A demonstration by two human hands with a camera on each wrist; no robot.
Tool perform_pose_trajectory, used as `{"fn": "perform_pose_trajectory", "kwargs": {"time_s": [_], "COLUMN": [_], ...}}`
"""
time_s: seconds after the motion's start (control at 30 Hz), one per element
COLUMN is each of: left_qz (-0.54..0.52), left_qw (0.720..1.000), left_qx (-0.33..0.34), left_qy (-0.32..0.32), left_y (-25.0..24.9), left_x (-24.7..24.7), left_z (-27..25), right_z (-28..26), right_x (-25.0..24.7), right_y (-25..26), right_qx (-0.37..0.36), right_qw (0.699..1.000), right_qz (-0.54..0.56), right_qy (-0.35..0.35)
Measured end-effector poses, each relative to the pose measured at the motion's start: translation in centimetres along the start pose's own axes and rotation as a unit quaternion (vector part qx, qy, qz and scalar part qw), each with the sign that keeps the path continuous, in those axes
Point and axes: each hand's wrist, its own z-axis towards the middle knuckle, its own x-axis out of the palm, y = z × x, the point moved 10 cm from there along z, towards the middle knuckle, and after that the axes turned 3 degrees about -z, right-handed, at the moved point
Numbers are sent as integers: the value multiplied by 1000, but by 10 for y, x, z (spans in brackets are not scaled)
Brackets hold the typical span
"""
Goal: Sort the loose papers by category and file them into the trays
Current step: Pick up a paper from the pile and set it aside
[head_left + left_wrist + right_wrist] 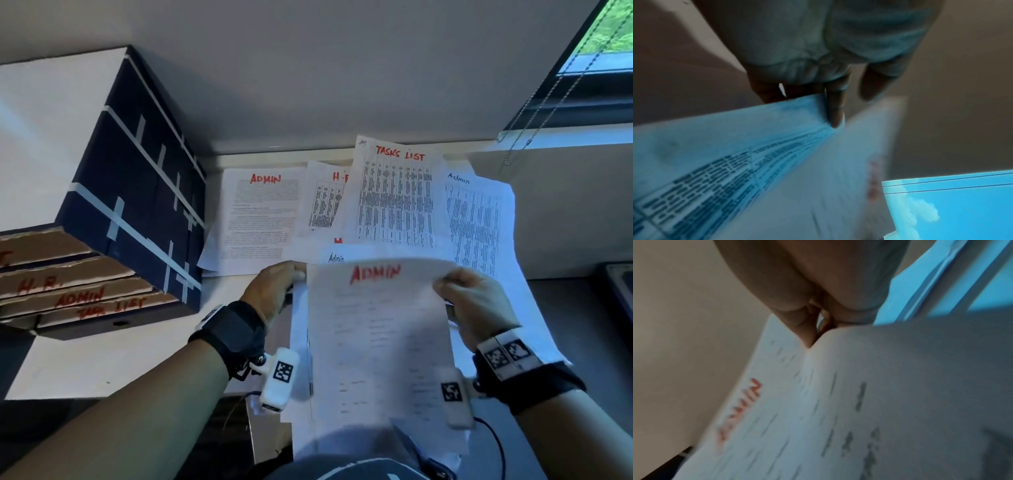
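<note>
I hold a white sheet headed ADMIN in red point(376, 342) up in front of me. My right hand point(445, 286) pinches its top right edge between thumb and fingers point(807, 335); the red heading is blurred in the right wrist view. My left hand point(291, 274) grips the top left of a bundle of papers point(299, 342) just behind it; a finger point(835, 112) curls over a sheet printed with a table point(715, 178). At left stand stacked cardboard trays marked H.R. point(41, 284), ADMIN point(80, 298) and TASK LIST point(109, 308).
A dark blue taped box point(137, 192) sits on the tray stack. Loose sheets lie on the white desk behind: ADMIN point(260, 219), H.R. point(325, 202), TASKS LIST point(397, 198), Admin point(479, 219). A window with a blind chain point(534, 113) is at right.
</note>
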Motion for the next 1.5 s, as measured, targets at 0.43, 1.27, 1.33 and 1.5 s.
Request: {"fn": "perform_pose_trajectory", "kwargs": {"time_s": [0.43, 1.27, 1.33, 1.5], "left_qz": [93, 122, 127, 344], "left_qw": [989, 982, 982, 909], "left_qx": [85, 105, 95, 129], "left_qy": [-73, -100, -101, -196], "left_y": [-7, -7, -8, -34], "left_x": [-13, -5, -3, -12], "left_z": [5, -2, -1, -13], "right_z": [14, 2, 2, 3], "right_x": [13, 21, 22, 21], "right_y": [13, 39, 33, 29], "right_qx": [-30, -125, -109, -96], "right_qw": [978, 936, 951, 967], "right_qz": [-177, -302, -263, -208], "right_qy": [-110, -131, -123, -111]}}
